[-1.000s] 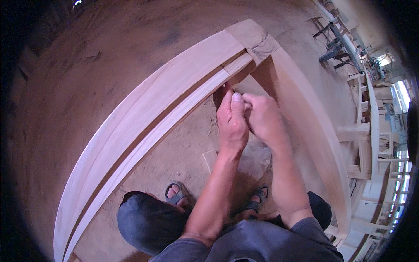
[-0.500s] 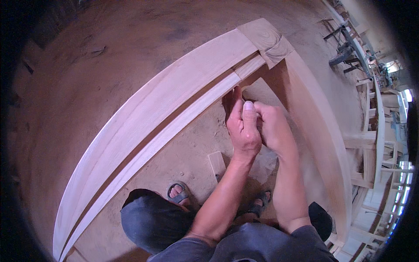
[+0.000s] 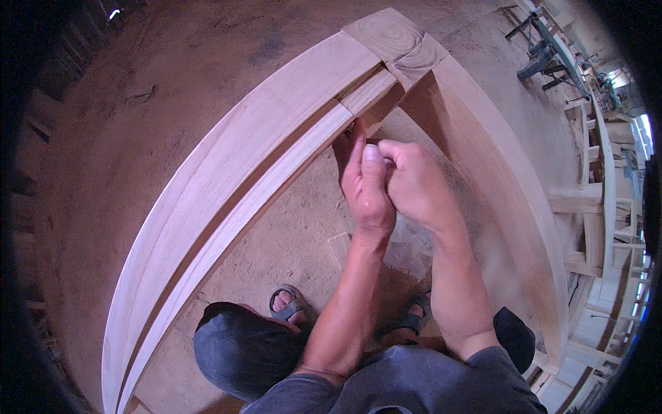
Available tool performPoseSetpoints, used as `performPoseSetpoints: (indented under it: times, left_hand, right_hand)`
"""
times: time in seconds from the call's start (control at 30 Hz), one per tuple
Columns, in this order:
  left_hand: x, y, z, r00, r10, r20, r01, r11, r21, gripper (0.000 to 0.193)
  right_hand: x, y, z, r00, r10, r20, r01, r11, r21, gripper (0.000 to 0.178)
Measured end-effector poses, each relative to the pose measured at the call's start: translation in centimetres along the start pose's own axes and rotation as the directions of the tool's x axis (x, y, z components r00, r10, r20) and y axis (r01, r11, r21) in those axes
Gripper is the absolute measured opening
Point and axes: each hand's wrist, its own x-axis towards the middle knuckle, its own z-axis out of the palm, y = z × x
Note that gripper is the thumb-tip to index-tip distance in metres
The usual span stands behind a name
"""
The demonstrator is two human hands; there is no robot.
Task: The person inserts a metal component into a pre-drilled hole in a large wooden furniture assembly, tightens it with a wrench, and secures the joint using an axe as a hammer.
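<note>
The wooden frame (image 3: pixel 186 221) lies above the dusty floor (image 3: pixel 276 241), its curved left rail (image 3: pixel 296 96) running from the near-left end up to the corner block (image 3: pixel 396 34) at the far corner. A groove sets off an inner strip (image 3: pixel 296 155) along the rail's inside edge. The step in hand looks like close two-handed work at that edge, just short of the far corner.

The left hand (image 3: pixel 365 186) is at the strip's inside edge, its forearm reaching away from the body, thumb upright, forefinger stretched up toward the wood. Its other fingers are partly hidden, so I cannot tell whether they hold anything.

Just beside that thumb, the right hand (image 3: pixel 417 183) has its fingers curled inward, back of the hand up, wrist bent toward the left; anything pinched inside is hidden. The next move probably calls for a steady left hand and small, controlled motion from the right.

Farther right, well apart from the knuckles, the right rail (image 3: pixel 496 145) slopes from the same corner.
</note>
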Motion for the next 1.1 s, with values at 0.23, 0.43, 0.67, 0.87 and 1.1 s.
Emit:
performPoseSetpoints:
  times: [0.23,0.43,0.67,0.87,1.1]
  left_hand:
    - [1.1,1.3,-0.9,0.999,0.029,-0.020,-0.031,0.994,-0.105,0.047]
    - [0.7,1.4,0.0,0.999,0.040,0.017,-0.042,0.983,0.177,0.047]
    - [0.6,0.2,-0.8,0.999,0.015,0.029,-0.022,0.965,0.260,0.051]
    - [0.3,1.5,-0.7,0.999,-0.044,0.031,0.040,0.993,0.114,0.056]
    - [0.4,0.3,-1.1,0.993,0.102,0.066,-0.117,0.953,0.280,0.045]
  right_hand:
    - [1.1,-1.1,-0.9,0.995,-0.093,0.046,0.096,0.992,-0.081,0.013]
    - [1.4,5.0,4.0,0.994,-0.041,-0.100,0.067,0.958,0.278,0.017]
    - [0.9,5.2,6.2,0.956,-0.152,-0.250,0.247,0.878,0.411,0.012]
    - [0.9,-1.1,-0.4,0.998,-0.060,-0.018,0.061,0.997,0.053,0.010]
    - [2.0,7.2,6.6,0.985,-0.101,-0.142,0.150,0.907,0.393,0.020]
